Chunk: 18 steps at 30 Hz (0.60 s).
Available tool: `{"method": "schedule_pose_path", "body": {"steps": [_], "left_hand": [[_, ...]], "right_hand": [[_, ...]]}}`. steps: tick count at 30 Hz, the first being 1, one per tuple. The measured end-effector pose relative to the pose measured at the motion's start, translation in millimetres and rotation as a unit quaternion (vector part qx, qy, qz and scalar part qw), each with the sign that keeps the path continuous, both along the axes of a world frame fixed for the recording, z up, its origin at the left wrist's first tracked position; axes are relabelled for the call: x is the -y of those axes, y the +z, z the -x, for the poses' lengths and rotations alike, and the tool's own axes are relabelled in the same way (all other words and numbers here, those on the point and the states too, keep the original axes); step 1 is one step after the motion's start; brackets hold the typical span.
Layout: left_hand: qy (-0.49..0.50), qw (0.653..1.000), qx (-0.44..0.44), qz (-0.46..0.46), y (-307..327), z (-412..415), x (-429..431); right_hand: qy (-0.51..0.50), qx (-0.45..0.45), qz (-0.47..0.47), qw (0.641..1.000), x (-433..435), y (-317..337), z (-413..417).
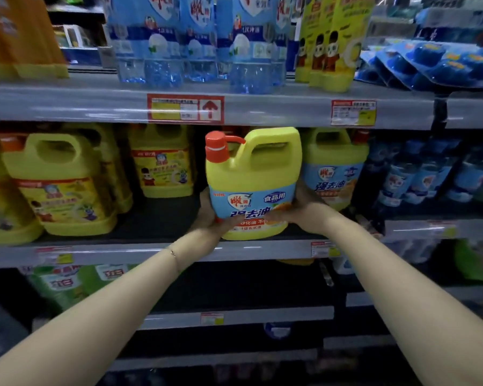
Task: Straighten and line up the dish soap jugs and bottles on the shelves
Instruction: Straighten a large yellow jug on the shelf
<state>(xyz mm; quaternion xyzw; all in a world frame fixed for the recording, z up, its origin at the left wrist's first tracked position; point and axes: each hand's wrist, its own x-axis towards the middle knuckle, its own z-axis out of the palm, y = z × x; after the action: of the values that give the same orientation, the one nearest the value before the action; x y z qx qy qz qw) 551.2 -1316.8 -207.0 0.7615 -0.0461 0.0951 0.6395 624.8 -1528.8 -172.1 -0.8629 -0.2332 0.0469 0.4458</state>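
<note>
One jug: yellow plastic dish soap jug with red pump cap and blue label (253, 176), upright between both hands, at the front edge of the grey metal middle shelf (123, 253).
Left hand (209, 215): curled round the jug's lower left side.
Right hand (301, 210): clasps the lower right side; both forearms reach forward.
Doing it well: face the label outward and bring the jug level with the matching yellow jug (335, 165) just right of the right hand, without tipping it.

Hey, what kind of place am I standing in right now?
Most likely a supermarket aisle for cleaning products. Long metal shelves carry price tags on their front edges, and rows of matching dish soap jugs fill them. The left hand and right hand hold one yellow jug.
</note>
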Motion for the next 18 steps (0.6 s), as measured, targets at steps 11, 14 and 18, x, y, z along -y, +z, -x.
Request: {"method": "schedule_pose_path", "body": {"steps": [11,14,18], "left_hand": [[0.025,0.997,0.022,-0.076,-32,-64,-10],[0.007,0.996,0.025,-0.084,-26,-66,-10],[-0.049,0.995,0.034,-0.085,-24,-63,-9]], "right_hand": [[0.035,-0.020,-0.077,0.996,7,-35,-52],[0.046,-0.022,-0.063,0.997,7,-38,-56],[0.054,-0.016,-0.050,0.997,8,-43,-57]]}}
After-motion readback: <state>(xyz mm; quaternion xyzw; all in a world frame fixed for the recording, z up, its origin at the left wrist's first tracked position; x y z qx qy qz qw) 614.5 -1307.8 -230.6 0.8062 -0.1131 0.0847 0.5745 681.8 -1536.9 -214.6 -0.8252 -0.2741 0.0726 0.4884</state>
